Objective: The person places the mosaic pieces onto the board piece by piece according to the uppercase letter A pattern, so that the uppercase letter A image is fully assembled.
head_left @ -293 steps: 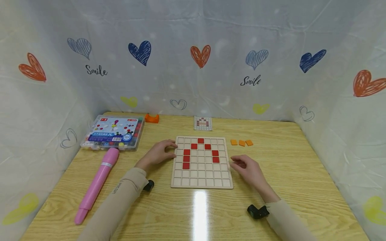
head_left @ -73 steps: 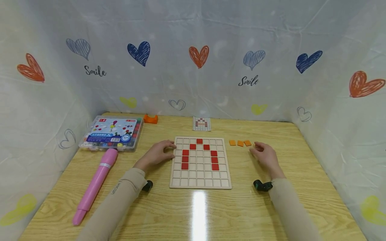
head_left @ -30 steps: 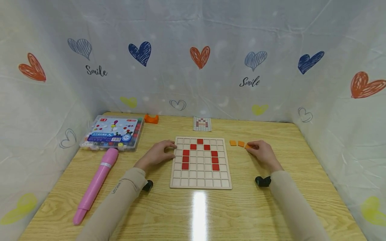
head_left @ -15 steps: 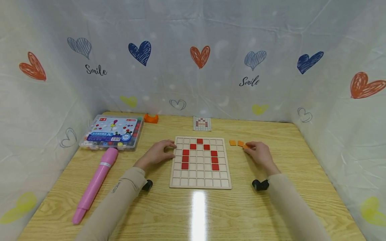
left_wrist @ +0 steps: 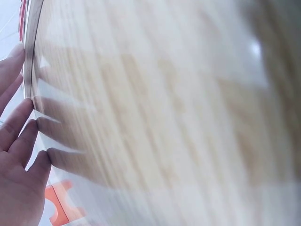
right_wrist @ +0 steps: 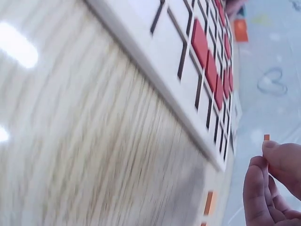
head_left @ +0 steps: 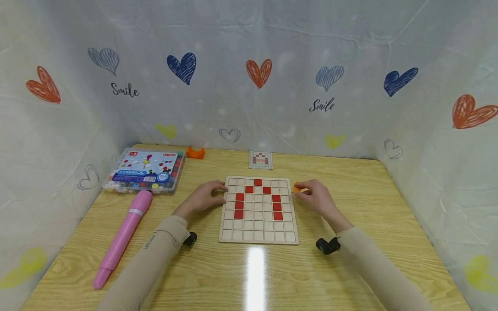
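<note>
A square wooden grid board [head_left: 258,225] lies in the middle of the table, with several red tiles [head_left: 276,206] set in an arch. My left hand [head_left: 202,197] rests at its left edge; in the left wrist view its loosely bent fingers touch the board's side. Just beyond the right edge, my right hand [head_left: 318,199] pinches a small orange tile [right_wrist: 266,137] between thumb and fingers, raised off the table. Below it in the right wrist view, another orange tile [right_wrist: 210,203] lies on the table. In the head view the fingers largely hide the orange tiles.
Behind the board lies a small pattern card [head_left: 261,160]. At the back left are a clear plastic box [head_left: 145,170] of coloured parts and an orange U-shaped piece [head_left: 195,153]. A pink stick-like object [head_left: 122,242] lies at left. Patterned curtains surround the wooden table [head_left: 330,289].
Over the last second my right hand has taken the rightmost orange tile and moved left, close to the board. Earlier, a sixth grid row's right red tile was added. My left hand stays put.
</note>
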### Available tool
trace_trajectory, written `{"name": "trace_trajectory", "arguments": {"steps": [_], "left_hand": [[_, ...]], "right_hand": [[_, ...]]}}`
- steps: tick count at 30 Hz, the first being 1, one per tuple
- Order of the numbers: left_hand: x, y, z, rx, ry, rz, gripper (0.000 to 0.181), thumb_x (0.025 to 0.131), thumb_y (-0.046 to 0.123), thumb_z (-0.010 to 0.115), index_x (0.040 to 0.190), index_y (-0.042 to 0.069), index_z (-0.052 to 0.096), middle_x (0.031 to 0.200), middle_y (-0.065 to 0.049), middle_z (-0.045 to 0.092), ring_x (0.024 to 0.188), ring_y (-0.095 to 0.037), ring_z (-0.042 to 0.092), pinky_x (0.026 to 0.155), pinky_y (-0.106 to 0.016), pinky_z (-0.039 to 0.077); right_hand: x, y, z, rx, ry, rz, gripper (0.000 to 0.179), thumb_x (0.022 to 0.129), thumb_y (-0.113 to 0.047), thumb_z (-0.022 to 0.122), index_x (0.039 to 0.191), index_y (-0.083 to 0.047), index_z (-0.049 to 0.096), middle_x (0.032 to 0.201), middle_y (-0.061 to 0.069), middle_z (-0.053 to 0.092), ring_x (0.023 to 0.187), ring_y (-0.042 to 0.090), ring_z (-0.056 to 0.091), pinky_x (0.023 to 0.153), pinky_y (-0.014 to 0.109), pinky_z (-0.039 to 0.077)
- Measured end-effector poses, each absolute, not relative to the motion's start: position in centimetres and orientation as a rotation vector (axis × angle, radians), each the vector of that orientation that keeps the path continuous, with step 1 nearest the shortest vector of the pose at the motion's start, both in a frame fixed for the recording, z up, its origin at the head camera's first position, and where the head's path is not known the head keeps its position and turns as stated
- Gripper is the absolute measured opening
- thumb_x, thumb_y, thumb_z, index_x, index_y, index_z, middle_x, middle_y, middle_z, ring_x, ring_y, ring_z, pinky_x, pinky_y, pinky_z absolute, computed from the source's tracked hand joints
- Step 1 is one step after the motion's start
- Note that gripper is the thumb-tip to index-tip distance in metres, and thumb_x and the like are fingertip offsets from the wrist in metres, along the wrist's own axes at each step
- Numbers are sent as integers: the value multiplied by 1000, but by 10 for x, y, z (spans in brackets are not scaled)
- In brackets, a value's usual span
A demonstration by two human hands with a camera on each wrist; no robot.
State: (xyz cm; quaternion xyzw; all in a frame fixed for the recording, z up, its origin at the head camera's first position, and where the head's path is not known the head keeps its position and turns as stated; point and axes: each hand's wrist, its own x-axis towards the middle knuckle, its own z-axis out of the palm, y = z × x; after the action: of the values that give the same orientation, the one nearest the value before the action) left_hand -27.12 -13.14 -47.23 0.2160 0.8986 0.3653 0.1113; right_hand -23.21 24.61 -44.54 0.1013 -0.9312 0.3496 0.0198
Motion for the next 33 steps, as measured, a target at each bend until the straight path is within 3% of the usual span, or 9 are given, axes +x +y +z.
{"name": "trace_trajectory", "arguments": {"steps": [16,23,33], "left_hand": [[-270,-131,-471,609,2643,1065,37,90,18,72,125,9,65,146,-14,47,141,-34,34,117,-49,25],[-270,-130,-471,608,2632,1073,36,90,18,72,124,8,65,147,-14,47,141,-34,33,117,-50,24],[-270,-130,-470,605,2643,1059,36,90,17,72,124,8,65,146,-14,47,141,-35,34,117,-49,25]], "right_hand": [[-220,182,-448,577,-2909,1144,31,89,-10,71,120,-5,70,108,13,59,90,24,65,82,38,57],[-224,162,-451,626,-2980,1144,28,89,-13,72,116,-6,71,107,6,65,87,16,67,76,30,56],[-232,137,-457,761,-3006,1032,26,89,-7,69,115,-4,72,110,8,69,96,22,65,86,37,54]]}}
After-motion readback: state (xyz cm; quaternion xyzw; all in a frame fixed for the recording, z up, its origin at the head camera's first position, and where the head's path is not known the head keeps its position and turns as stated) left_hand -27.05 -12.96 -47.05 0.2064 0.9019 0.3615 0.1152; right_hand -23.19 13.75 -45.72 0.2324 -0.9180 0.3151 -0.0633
